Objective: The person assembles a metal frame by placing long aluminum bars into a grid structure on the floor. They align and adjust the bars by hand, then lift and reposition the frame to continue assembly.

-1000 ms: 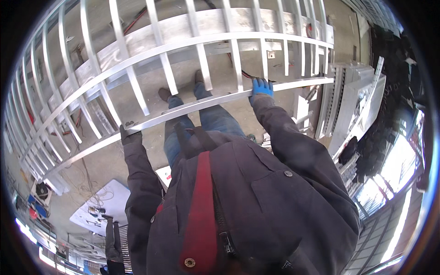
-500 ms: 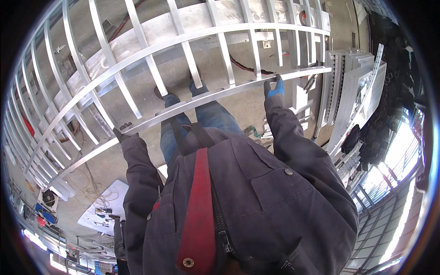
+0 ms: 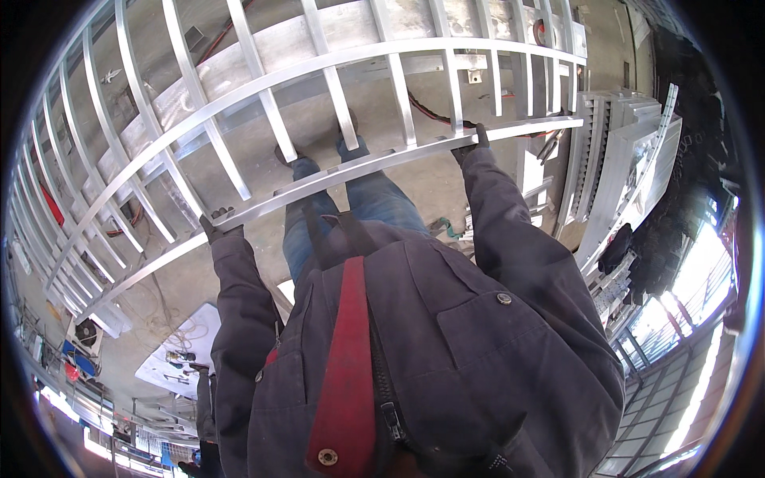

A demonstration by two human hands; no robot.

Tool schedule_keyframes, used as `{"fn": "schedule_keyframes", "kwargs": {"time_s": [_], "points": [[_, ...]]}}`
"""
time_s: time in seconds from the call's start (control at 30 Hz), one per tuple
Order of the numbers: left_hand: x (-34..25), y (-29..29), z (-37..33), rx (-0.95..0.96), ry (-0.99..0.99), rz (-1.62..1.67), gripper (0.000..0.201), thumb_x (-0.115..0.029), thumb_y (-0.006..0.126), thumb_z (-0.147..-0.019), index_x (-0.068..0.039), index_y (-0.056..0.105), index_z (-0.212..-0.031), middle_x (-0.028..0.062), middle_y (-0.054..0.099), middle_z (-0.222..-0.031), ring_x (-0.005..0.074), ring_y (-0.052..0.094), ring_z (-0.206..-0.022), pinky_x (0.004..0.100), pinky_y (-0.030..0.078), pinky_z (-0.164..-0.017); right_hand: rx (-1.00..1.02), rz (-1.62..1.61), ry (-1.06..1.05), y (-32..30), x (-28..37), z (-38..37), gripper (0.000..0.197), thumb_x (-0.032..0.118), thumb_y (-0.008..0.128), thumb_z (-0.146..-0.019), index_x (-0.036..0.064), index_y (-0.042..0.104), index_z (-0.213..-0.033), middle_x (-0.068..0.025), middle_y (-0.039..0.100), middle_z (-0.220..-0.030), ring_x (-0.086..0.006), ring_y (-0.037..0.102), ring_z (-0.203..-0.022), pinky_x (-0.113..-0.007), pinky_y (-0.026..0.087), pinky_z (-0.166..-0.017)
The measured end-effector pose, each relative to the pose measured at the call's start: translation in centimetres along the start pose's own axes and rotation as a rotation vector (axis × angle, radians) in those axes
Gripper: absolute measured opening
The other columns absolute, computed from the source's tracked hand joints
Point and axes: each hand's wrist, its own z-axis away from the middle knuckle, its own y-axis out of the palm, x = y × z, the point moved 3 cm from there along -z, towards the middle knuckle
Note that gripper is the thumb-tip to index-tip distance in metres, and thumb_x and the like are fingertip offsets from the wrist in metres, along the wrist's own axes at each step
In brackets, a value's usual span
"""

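Observation:
A long railing of bright silver metal stretches across the upper half of the view, with a flat bottom rail (image 3: 351,171), a parallel rail (image 3: 319,62) farther off and several crossbars (image 3: 275,123). My left hand (image 3: 221,225), in a dark glove, closes around the bottom rail left of my legs, its fingertips showing over the far side. Farther right, my gloved right hand (image 3: 470,146) grips the same rail close to its right end, fingers partly hidden behind it. Between my hands, the rail passes over my jeans.
Beneath the railing lies a broad metal beam (image 3: 351,28) on the concrete floor. Stacked metal profiles (image 3: 610,151) stand on the right. A white sheet (image 3: 171,362) with tools and cord lies at lower left, beside another person's leg (image 3: 205,402). A red-black cable (image 3: 430,114) crosses the floor.
My right hand has turned on the rail, and the glove's blue part no longer shows. The railing sits slightly farther right in view. My left hand stays on the rail.

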Motion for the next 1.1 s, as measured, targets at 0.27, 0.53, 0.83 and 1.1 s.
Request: {"fn": "schedule_keyframes", "kwargs": {"time_s": [0.27,0.53,0.83,1.1], "points": [[-0.5,-0.6,-0.4,0.122,-0.108,-0.063,0.036,-0.044,0.068,-0.094,-0.008,0.060,-0.096,0.0081,0.061,-0.087,0.0298,0.061,-0.087,0.0527,0.052,-0.087,0.090,-0.162,0.145,-2.3,-1.6,-2.9,0.074,0.056,0.078,-0.086,0.0082,0.051,-0.137,-0.0210,0.063,-0.130,-0.0491,0.060,-0.118,-0.072,0.049,-0.103],[-0.3,-1.0,2.8,0.131,-0.106,0.229,0.031,-0.024,0.071,-0.086,-0.009,0.062,-0.112,0.0160,0.068,-0.107,0.0395,0.063,-0.104,0.0657,0.048,-0.094,0.116,0.003,0.124,-3.5,-0.8,-5.8,0.078,0.067,0.071,-0.085,0.0093,0.054,-0.134,-0.0208,0.066,-0.125,-0.0481,0.060,-0.120,-0.064,0.054,-0.098],[-0.2,-2.8,2.8,0.214,-0.120,0.218,0.046,-0.006,0.077,-0.086,-0.004,0.058,-0.128,0.0144,0.067,-0.125,0.0380,0.058,-0.127,0.0664,0.047,-0.108,-0.100,0.541,0.232,-4.8,0.8,-6.5,0.064,0.071,0.054,-0.092,0.0261,0.052,-0.138,-0.0132,0.060,-0.143,-0.0317,0.051,-0.137,-0.059,0.036,-0.111],[0.5,-4.0,2.6,0.250,-0.157,0.108,0.053,-0.014,0.082,-0.088,-0.010,0.057,-0.133,0.0078,0.065,-0.129,0.0317,0.059,-0.126,0.0592,0.051,-0.108,-0.053,2.232,-0.309,3.6,4.7,6.1,0.071,0.064,0.060,-0.095,-0.0003,0.068,-0.123,-0.0183,0.068,-0.087,-0.0349,0.070,-0.088,-0.048,0.055,-0.085]]}}
